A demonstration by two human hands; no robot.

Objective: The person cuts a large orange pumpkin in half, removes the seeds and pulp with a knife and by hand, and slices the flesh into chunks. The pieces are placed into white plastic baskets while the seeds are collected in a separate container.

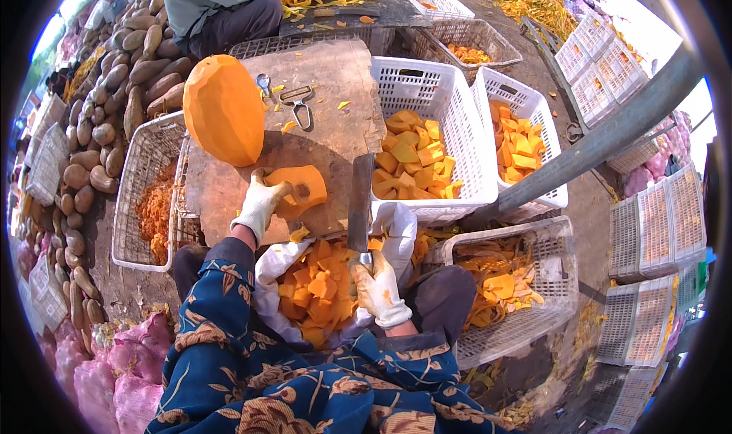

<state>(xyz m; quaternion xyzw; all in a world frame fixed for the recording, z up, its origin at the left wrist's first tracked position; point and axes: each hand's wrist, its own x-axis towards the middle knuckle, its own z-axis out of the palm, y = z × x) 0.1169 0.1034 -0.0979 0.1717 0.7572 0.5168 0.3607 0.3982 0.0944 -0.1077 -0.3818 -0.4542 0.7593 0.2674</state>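
Observation:
My gloved left hand point(259, 204) grips a peeled piece of orange squash point(306, 188) with a small hollow in its cut face, on the wooden board point(337, 131). In my gloved right hand point(377, 288) is the handle of a cleaver point(359, 205), its broad blade pointing away from me past the board's right edge. A large peeled squash point(224, 111) stands just beyond my left hand. Farther up the board lie a Y-shaped peeler point(298, 105) and a spoon point(263, 84). Below the board, between my knees, a white sack point(267, 271) holds cut squash chunks point(320, 282).
White crates point(434, 208) of squash chunks stand right of the board, crossed by a slanting metal pole point(595, 142). A crate point(563, 268) of peelings sits at my right knee, another crate point(123, 228) of stringy pulp at left. Whole squashes point(114, 79) are heaped left. A person point(220, 16) sits opposite.

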